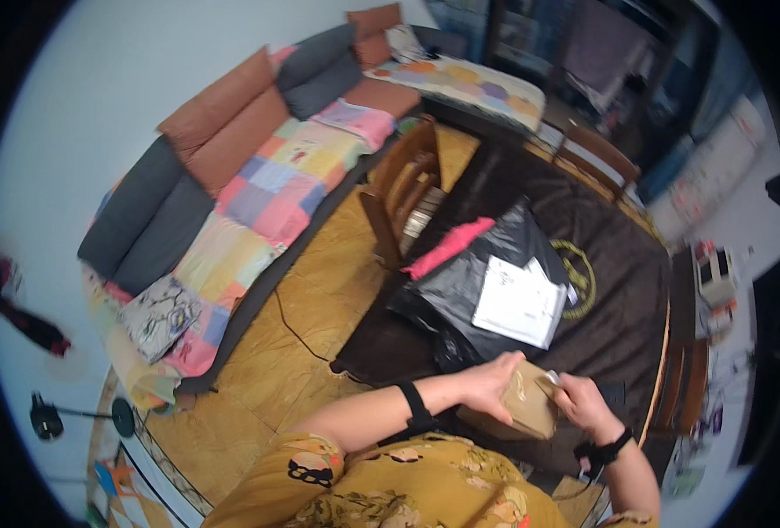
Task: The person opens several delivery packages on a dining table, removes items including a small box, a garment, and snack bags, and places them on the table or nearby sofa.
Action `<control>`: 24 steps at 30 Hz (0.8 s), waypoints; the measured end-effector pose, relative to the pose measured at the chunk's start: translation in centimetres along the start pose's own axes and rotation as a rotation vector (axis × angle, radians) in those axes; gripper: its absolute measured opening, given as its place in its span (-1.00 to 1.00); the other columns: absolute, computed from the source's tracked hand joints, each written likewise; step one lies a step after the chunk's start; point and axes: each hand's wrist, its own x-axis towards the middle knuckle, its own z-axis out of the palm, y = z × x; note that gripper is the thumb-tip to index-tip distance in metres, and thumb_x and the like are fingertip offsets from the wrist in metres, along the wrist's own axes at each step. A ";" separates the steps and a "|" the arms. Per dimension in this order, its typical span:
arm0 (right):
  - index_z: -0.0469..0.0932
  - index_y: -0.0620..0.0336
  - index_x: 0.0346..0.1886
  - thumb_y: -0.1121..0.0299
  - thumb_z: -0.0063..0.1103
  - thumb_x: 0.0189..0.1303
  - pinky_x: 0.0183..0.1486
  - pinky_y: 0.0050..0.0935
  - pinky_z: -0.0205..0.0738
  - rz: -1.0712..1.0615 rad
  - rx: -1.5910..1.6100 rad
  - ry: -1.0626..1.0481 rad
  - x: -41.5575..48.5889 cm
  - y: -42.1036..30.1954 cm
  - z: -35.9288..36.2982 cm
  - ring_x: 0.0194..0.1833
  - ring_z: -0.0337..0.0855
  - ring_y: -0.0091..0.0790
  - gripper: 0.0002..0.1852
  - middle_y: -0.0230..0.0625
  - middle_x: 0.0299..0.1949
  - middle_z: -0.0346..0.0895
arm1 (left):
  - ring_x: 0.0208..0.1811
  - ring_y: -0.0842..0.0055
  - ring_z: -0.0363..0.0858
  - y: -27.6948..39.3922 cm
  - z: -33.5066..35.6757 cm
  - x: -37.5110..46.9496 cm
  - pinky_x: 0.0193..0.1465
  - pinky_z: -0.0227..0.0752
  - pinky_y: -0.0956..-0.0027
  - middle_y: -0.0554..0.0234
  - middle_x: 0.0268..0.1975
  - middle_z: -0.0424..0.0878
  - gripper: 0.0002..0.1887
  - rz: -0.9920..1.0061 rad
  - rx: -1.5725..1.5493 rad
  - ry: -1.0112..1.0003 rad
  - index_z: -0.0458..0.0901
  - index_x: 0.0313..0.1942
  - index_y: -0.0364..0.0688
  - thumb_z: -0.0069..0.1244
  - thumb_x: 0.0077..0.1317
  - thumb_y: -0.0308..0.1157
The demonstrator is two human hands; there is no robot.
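Note:
A brown cardboard box [528,404] is tilted at the near edge of a table with a dark brown cloth [601,336]. My left hand [493,388] grips the box by its left side, thumb and fingers spread across it. Close to the box's right edge, my right hand [582,401] is closed on a small shiny object [552,378], too blurred to name. Beyond my hands lies a black plastic bag [452,303] with a white sheet [520,302] bearing writing on top. A pink item [449,248] lies along the bag's far left side.
A wooden chair [403,191] stands at the table's left edge, another [594,158] at the far side and a third [681,389] at the right. A sofa [225,125] with a patchwork cover runs along the left wall. A dark cable [294,330] crosses the tiled floor.

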 end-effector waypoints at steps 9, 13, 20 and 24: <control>0.51 0.26 -0.32 0.33 0.00 0.49 -0.27 -0.53 0.42 0.337 0.704 0.284 -1.9 3.4 3.2 -0.40 0.46 -0.64 -0.76 -0.51 -0.45 0.51 | 0.46 0.01 0.28 1.0 -1.1 0.1 0.51 0.21 0.17 -0.30 0.40 0.21 0.32 -0.085 -0.067 -0.045 -0.07 0.47 -0.37 0.55 -0.16 -0.15; 0.59 0.23 -0.06 0.34 -0.01 0.47 -0.18 -0.58 0.45 0.478 1.209 0.628 -3.2 3.2 5.7 -0.31 0.51 -0.67 -0.79 -0.52 -0.31 0.55 | 0.49 0.03 0.25 1.6 -1.0 0.1 0.53 0.20 0.18 -0.29 0.41 0.19 0.33 -0.161 -0.070 -0.095 -0.10 0.48 -0.38 0.55 -0.14 -0.12; 0.50 0.22 0.01 0.41 0.02 0.42 0.04 -0.27 0.58 0.303 1.929 1.083 -5.5 3.9 9.5 -0.24 0.57 -0.40 -0.81 -0.35 -0.22 0.59 | 0.57 -0.07 0.10 2.6 -0.5 -1.0 0.57 0.11 0.06 -0.36 0.46 0.11 0.37 -0.209 0.093 -0.001 -0.14 0.52 -0.35 0.54 -0.13 -0.11; 0.49 0.22 0.13 0.41 0.03 0.44 0.07 -0.31 0.53 0.208 1.918 0.963 -4.0 -0.9 7.1 -0.17 0.56 -0.44 -0.74 -0.36 -0.13 0.58 | 0.61 -0.12 -0.02 8.0 -1.5 1.0 0.52 -0.01 -0.33 -0.30 0.51 0.07 0.45 -0.036 0.511 -0.070 -0.16 0.56 -0.26 0.56 -0.22 -0.09</control>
